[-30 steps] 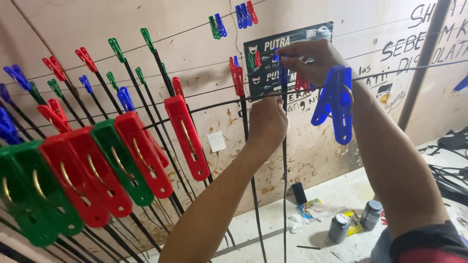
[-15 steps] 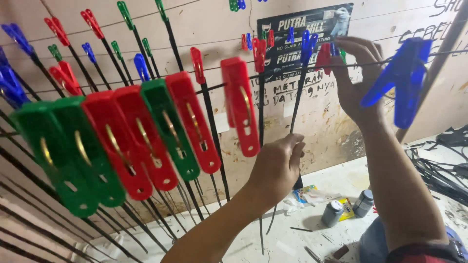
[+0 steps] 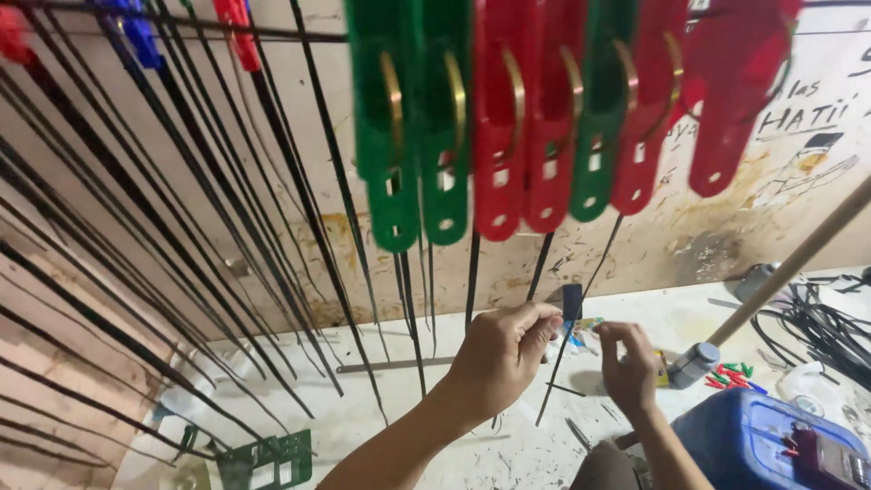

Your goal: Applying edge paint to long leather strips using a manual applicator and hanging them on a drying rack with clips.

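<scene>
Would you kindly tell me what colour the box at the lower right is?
The box is blue, seen in the head view.

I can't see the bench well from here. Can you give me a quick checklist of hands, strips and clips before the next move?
1. Left hand pinching the lower end of a thin black strip: ok.
2. Right hand on a strip: cannot tell; its fingers are curled near one slanting strip's lower end.
3. Red and green clothespins clamped on the strip tops: ok, in a row.
4. Strips hanging apart: not ok, several cross.
5. Grey can upright on the white table: not ok, lying down.
</scene>
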